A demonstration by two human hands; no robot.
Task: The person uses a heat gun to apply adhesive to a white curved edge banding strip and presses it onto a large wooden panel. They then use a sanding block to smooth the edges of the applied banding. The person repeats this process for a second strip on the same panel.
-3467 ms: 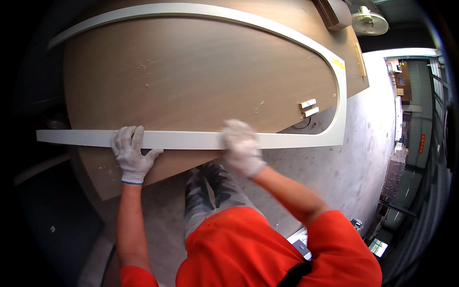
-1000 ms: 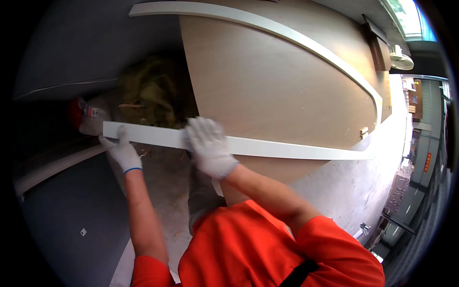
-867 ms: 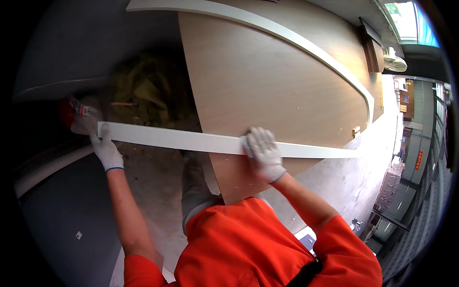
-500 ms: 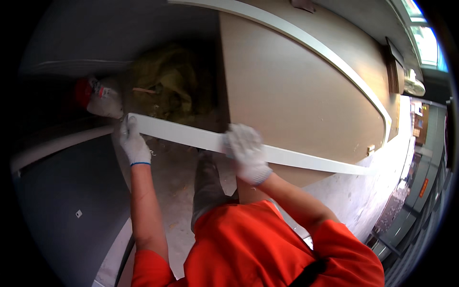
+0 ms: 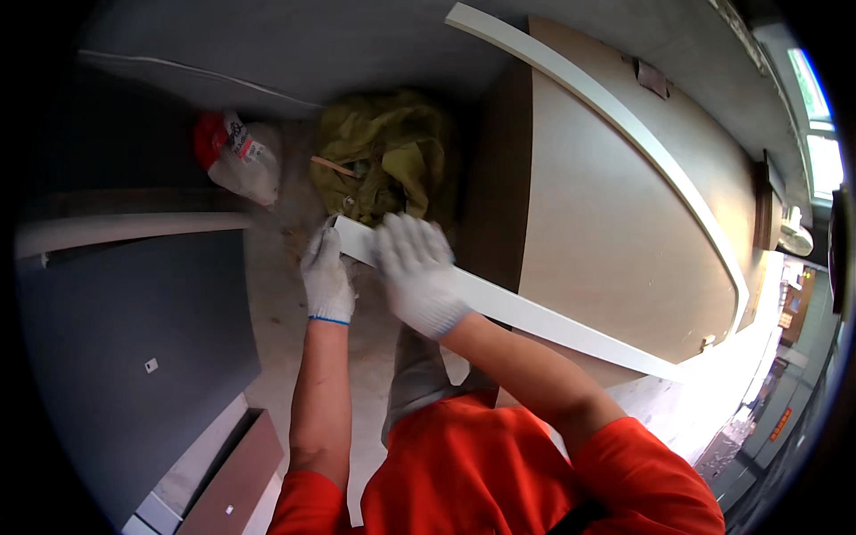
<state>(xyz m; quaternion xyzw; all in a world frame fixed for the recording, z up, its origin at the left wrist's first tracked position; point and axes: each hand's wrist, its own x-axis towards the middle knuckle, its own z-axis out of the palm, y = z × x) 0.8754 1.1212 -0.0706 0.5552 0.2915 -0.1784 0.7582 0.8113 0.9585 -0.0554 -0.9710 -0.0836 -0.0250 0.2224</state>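
Observation:
A long, narrow white board (image 5: pixel 553 328) slants across in front of me, from the middle down to the lower right. My left hand (image 5: pixel 328 278), in a white knit glove with a blue cuff edge, is closed around its near-left end, the thumb up along the edge. My right hand (image 5: pixel 419 272), gloved the same way, lies flat over the board's face a short way from that end. Its fingers are stretched out and slightly blurred. The board's far end fades into bright light at the right.
A large brown panel (image 5: pixel 615 205) stands on the right, with another white strip (image 5: pixel 642 134) along it. An olive sack (image 5: pixel 392 147) and a red-and-white bag (image 5: pixel 245 160) sit by the wall. Dark grey panels (image 5: pixel 143 357) and a brown board (image 5: pixel 234 477) stand at left.
My right hand has slid along the board toward my left hand. My view has turned, so the sack and bag show more fully. My left hand keeps hold of the end.

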